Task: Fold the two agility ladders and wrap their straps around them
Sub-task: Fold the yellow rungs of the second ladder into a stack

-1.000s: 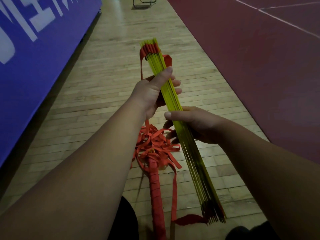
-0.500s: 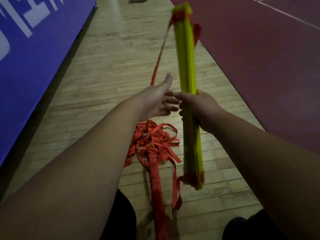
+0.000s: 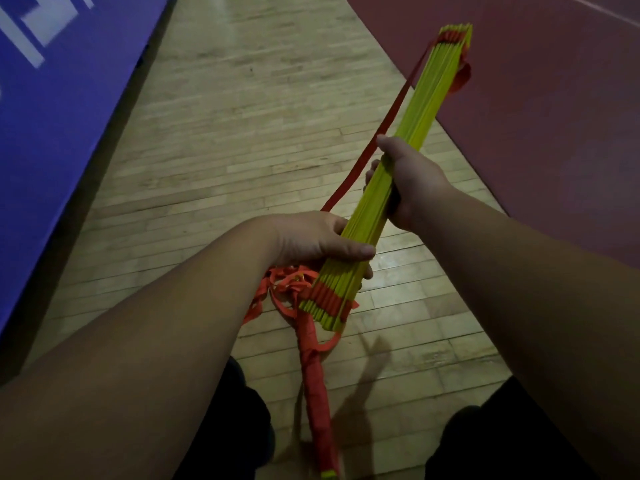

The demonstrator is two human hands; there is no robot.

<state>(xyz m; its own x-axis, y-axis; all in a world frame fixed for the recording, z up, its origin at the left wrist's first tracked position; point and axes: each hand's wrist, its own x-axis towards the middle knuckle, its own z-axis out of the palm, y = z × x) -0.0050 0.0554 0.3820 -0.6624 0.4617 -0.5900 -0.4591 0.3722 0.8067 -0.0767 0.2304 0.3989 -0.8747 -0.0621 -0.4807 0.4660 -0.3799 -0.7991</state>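
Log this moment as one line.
left hand: grips yellow rung bundle near end | right hand: grips bundle middle | red strap: loose, unwrapped | second ladder: red-wrapped, on floor

Fingers of the right hand lay hidden behind the ladder bundle. Lettering on the blue mat was cut off.

Yellow plastic rung bundle slants up-right, gripped by my left hand and right hand; red-strap-wrapped ladder bundle lies beneath.

A sports hall: wooden plank floor, maroon court surface with painted lines, blue mat.
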